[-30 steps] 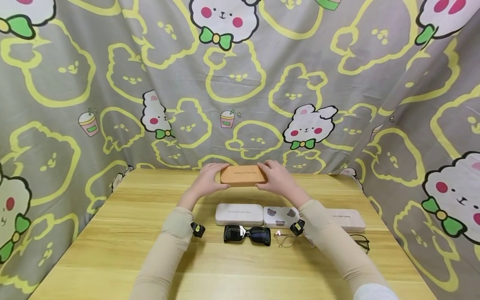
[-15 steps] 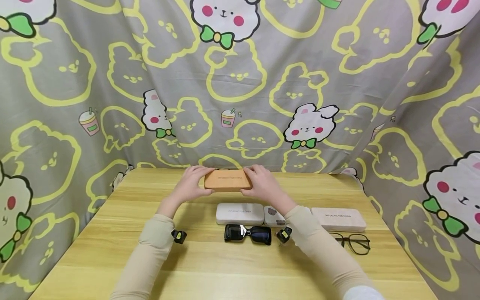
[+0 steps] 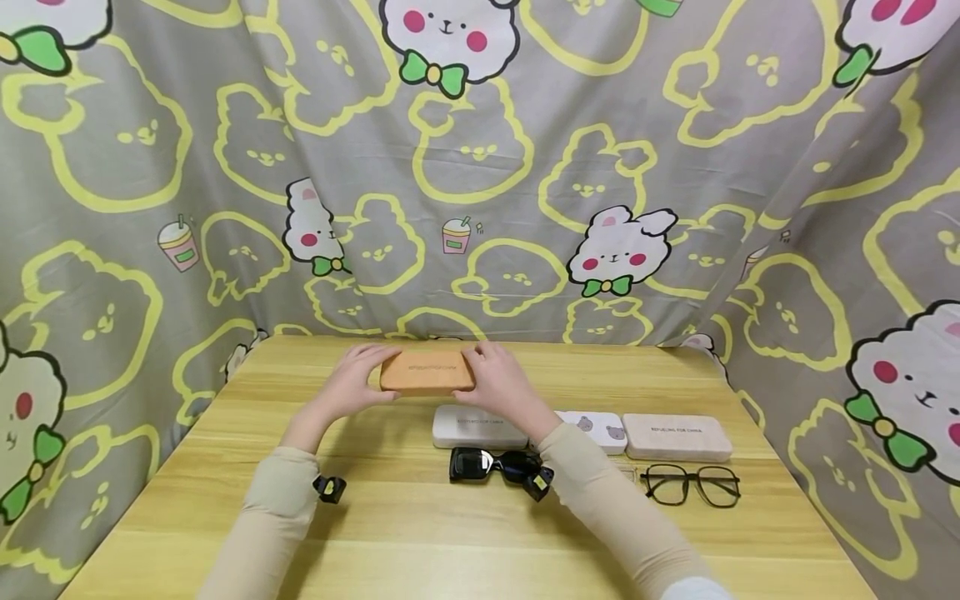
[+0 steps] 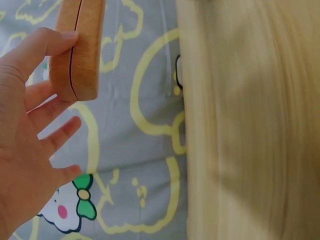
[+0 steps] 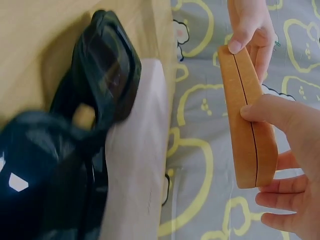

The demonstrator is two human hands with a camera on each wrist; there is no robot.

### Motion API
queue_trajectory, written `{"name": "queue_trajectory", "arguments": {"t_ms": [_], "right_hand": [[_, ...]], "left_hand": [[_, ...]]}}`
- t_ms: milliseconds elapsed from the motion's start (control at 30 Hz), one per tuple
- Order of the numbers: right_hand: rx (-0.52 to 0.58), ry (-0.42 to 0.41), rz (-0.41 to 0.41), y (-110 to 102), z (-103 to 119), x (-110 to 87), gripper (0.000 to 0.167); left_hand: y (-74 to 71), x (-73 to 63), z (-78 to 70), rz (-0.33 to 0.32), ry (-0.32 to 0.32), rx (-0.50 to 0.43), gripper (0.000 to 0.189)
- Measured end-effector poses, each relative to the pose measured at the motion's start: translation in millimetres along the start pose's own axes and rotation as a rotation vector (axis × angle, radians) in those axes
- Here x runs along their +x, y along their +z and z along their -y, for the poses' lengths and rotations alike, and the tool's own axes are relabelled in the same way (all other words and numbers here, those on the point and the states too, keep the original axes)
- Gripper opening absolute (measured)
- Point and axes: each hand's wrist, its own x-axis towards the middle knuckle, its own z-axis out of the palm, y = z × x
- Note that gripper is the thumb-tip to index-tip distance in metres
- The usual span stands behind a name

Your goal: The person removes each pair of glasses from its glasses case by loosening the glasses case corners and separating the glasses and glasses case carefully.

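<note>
An orange glasses case (image 3: 427, 371) with small lettering on its lid is held above the table between both hands. My left hand (image 3: 345, 385) grips its left end, thumb on the seamed front side and fingers behind. At the other end, my right hand (image 3: 501, 390) pinches it the same way. The case is closed, its dark seam showing in the left wrist view (image 4: 75, 50) and the right wrist view (image 5: 250, 145). Below my right hand lies a white glasses case (image 3: 476, 427), partly covered by it. Black sunglasses (image 3: 471, 465) lie in front, partly behind the right wrist camera.
A bear-print case (image 3: 596, 429) and a pale pink case (image 3: 677, 437) continue the row to the right. Black-framed glasses (image 3: 690, 486) lie before the pink one. Thin-framed glasses (image 3: 628, 473) are mostly hidden by my right forearm. A patterned curtain (image 3: 480, 192) hangs behind the wooden table (image 3: 420, 542).
Both hands have carried the orange glasses case leftward and slightly down towards me. My right forearm has uncovered the black-framed glasses and pale pink case, and now partly covers the white case.
</note>
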Motion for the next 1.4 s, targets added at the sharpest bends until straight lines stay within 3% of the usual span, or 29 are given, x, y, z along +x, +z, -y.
{"name": "queue_trajectory", "arguments": {"t_ms": [267,800,1400], "right_hand": [[0.011,0.024,0.022,9,18,4.7,0.073],[-0.001,0.064,0.041,34,63,9.5,0.068],[-0.015,0.065,0.092,51,85,6.5,0.065]], "left_hand": [[-5.5,-14.5,6.6,0.008,-0.051,-0.027,0.076],[-7.3,-43.0,31.8,-0.004,-0.129,0.031,0.083],[-6.2,-57.3,43.5,0.077,-0.227,-0.019,0.082]]}}
